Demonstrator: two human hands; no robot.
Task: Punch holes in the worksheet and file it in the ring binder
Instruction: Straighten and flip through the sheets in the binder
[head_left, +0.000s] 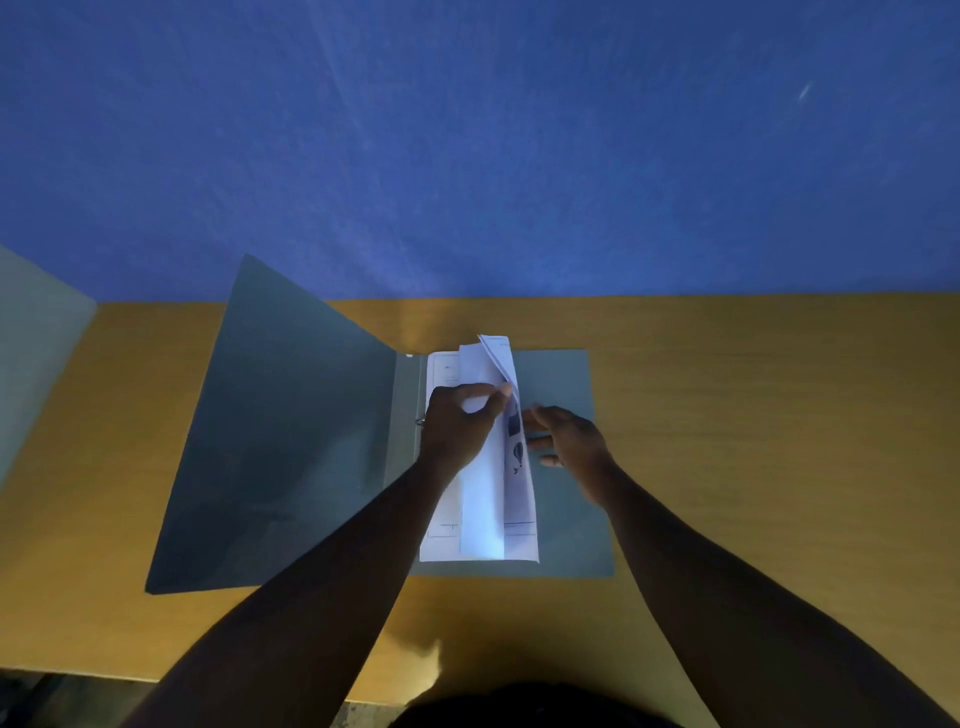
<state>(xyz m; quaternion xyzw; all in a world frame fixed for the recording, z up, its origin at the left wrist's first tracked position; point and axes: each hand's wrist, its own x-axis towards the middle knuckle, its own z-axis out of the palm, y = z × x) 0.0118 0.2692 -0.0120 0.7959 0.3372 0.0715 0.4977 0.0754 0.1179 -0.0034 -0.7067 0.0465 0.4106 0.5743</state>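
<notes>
A grey-green ring binder (291, 441) lies open on the wooden table, its front cover raised at the left. White worksheet pages (483, 509) stand bent upward over the binder's right half, near the metal ring (420, 422). My left hand (457, 426) pinches the lifted pages near their top. My right hand (569, 447) sits just right of the pages with fingers spread, touching the printed sheet's edge. No hole punch is in view.
The yellow-brown table (753, 415) stretches to the right and front. A blue wall (467, 145) rises behind the table. Another grey-green panel (36, 353) stands at the far left edge.
</notes>
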